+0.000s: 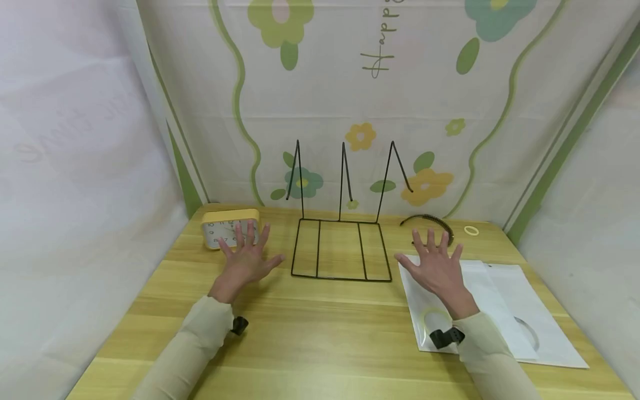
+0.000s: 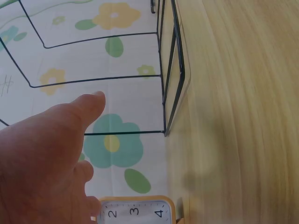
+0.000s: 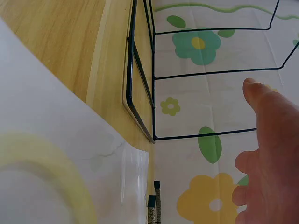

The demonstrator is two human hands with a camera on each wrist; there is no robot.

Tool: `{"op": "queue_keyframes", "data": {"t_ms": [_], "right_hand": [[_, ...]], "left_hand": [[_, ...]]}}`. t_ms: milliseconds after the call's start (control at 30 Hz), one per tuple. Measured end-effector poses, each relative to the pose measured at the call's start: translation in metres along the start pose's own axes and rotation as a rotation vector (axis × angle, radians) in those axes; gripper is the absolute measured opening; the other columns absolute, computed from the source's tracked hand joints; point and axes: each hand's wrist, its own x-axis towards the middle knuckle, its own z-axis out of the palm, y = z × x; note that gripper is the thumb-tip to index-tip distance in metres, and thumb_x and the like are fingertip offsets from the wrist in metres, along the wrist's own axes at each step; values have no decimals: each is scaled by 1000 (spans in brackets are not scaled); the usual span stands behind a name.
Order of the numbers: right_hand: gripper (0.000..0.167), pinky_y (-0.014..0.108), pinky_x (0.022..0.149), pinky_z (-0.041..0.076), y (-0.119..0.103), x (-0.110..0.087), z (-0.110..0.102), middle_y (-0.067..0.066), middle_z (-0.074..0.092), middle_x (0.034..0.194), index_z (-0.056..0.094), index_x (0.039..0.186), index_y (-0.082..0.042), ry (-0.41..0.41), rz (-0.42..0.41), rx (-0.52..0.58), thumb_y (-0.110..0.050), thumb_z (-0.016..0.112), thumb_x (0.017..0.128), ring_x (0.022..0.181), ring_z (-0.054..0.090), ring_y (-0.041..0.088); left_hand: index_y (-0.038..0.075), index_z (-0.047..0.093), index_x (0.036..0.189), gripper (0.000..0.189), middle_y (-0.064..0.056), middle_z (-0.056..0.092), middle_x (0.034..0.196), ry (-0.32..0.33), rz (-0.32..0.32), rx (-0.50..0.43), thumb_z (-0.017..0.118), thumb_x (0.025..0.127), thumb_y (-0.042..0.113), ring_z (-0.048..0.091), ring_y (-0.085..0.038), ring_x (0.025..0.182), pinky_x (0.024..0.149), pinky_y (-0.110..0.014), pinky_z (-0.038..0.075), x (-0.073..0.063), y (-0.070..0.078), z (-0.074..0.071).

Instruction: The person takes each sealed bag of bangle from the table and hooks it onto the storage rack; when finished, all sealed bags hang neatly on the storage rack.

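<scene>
My left hand [image 1: 245, 262] is spread with straight fingers, held above the table and empty. Just beyond its fingertips stands a yellow alarm clock [image 1: 231, 215], its dial partly covered by those fingers in the head view. Between the hands a black wire rack [image 1: 341, 278] stands on the table, with several upright bent prongs at its back. My right hand [image 1: 440, 269], also spread and empty, hovers over white flat sheets or bags [image 1: 475, 311]. A dark curved headband [image 1: 432, 218] lies behind the right fingertips, partly hidden by them.
A small pale yellow ring [image 1: 471, 230] lies at the back right of the wooden table [image 1: 320, 339]. White cloth walls printed with flowers [image 1: 425, 186] enclose the table at the back and both sides. A yellowish ring shape [image 3: 70, 172] shows on the nearest white sheet.
</scene>
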Motion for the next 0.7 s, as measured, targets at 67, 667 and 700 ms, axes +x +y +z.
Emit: {"op": "queue_keyframes", "data": {"t_ms": [67,667,700], "right_hand": [[90,78,100,-9,0,0,0,13,-20,160,9,159,-15,4,-1,-3,-72,33,93,142,-16,49],[87,66,101,31,9,-6,-3,28,28,154,15,157,-9,30,-16,28,-66,39,95,131,43,45],[85,59,87,45,11,-8,-3,30,47,139,19,157,-8,54,-11,40,-64,39,96,109,59,43]], "left_hand": [[22,1,159,93,-19,-20,159,2,1,9,41,91,71,-25,-46,141,95,-75,-23,-1,-1,0],[21,0,159,91,-21,-11,161,-2,-17,4,41,93,68,-13,-48,144,98,-78,-14,0,-2,6],[18,1,159,90,-23,-4,161,7,-7,-25,42,94,66,-5,-48,145,100,-79,-8,0,-2,7]]}}
